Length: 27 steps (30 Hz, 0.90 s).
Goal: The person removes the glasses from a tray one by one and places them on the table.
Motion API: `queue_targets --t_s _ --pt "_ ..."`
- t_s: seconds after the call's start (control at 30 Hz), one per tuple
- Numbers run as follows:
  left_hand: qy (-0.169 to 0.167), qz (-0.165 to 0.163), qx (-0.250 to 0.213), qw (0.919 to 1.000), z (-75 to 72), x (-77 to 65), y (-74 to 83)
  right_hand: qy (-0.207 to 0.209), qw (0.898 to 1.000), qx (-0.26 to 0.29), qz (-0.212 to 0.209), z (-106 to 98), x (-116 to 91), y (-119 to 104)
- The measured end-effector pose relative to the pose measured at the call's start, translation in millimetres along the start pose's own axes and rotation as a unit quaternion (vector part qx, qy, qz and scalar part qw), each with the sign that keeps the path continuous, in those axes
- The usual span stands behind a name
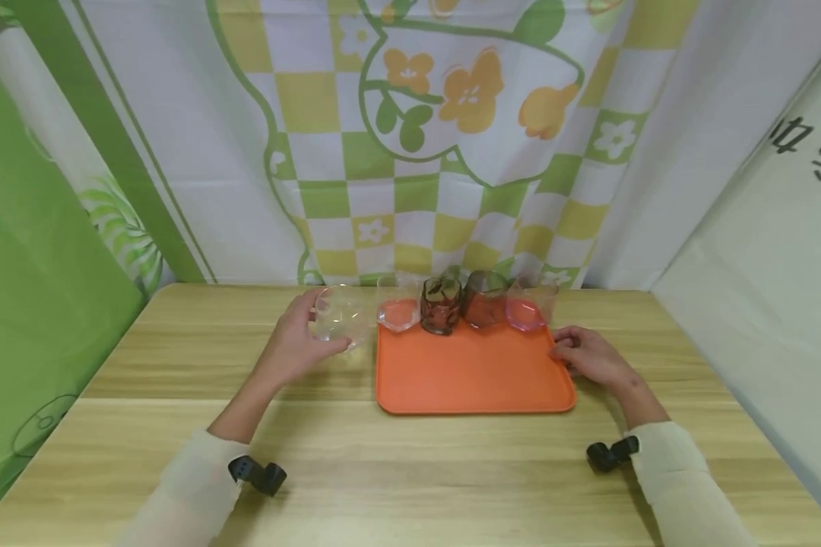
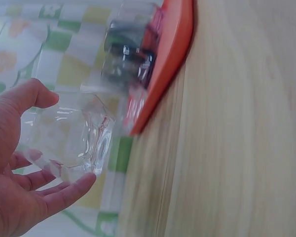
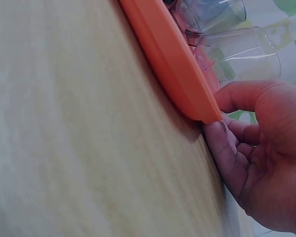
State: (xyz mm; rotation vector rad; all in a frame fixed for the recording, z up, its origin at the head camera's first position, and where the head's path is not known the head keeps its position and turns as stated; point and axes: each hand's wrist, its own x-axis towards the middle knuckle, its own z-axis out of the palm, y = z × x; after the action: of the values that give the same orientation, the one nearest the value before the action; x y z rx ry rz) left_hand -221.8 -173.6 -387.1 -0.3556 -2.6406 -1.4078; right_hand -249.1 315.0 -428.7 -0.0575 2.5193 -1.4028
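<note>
My left hand (image 1: 298, 343) holds a clear drinking glass (image 1: 343, 315) just left of the tray, thumb on one side and fingers round the other. In the left wrist view the glass (image 2: 71, 133) has a thick faceted base and nothing visible inside. My right hand (image 1: 591, 354) pinches the right rim of an orange tray (image 1: 475, 372), thumb over the edge and fingers beneath, as the right wrist view of the tray (image 3: 175, 69) shows. Along the tray's back stand a clear glass (image 1: 398, 313), a dark ribbed glass (image 1: 441, 308), a grey glass (image 1: 486, 300) and a pink-based glass (image 1: 528, 311).
The tray lies on a light wooden table (image 1: 410, 479), its long side along the back edge. Behind the table hangs a checked green and yellow curtain (image 1: 417, 197). A green cloth (image 1: 34, 251) hangs at the left, a white wall panel (image 1: 773, 251) with dark characters at the right.
</note>
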Motion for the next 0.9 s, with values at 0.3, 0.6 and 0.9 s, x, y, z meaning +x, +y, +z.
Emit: queue_targets --t_s 0.3,0.6,0.9 --pt "0.024 -0.043 0.014 0.9987 -32.3 6.2 -25.4 -0.001 1.000 -0.004 -0.005 -1.7 -1.2 -1.1" --pt "0.064 -0.072 0.026 0.9950 -54.2 14.7 -48.6 0.000 1.000 -0.001 0.001 -1.9 0.0 -2.7" --pt "0.098 -0.105 0.028 0.9892 -77.3 22.9 -71.7 -0.002 1.000 -0.002 0.000 -2.5 -1.3 -3.4"
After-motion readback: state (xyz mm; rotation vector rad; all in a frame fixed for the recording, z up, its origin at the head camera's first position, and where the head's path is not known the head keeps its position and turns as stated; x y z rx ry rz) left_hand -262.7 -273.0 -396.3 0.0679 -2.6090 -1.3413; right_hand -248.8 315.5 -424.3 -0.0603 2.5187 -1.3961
